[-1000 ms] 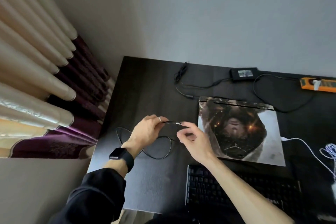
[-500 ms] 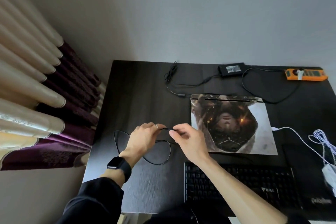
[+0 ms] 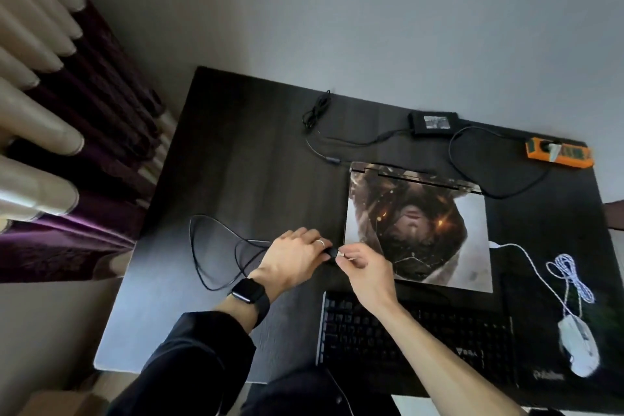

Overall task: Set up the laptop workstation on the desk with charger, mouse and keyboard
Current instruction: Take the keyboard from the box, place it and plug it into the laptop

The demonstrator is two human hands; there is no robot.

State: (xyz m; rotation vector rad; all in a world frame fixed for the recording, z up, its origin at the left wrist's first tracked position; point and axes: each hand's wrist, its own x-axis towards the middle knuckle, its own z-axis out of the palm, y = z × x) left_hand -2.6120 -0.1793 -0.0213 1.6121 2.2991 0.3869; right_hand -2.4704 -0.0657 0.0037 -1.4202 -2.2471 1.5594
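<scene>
Head view, looking down on a dark wood-grain bench [image 3: 236, 152] pushed against a plain grey wall [image 3: 371, 10], with cream and purple pleated curtains [image 3: 50, 118] at left. Near the middle, both hands together: left hand [image 3: 293, 260] and right hand [image 3: 364, 268] each pinching the plug end of a thin black cable [image 3: 332, 251], looped on the bench at left. Just beside them, closed laptop with picture-printed lid [image 3: 472, 246]; black keyboard [image 3: 422, 334] at the near edge; white mouse [image 3: 579, 348] at right; black charger brick [image 3: 434, 122] and orange power strip [image 3: 559, 154] along the far edge.
</scene>
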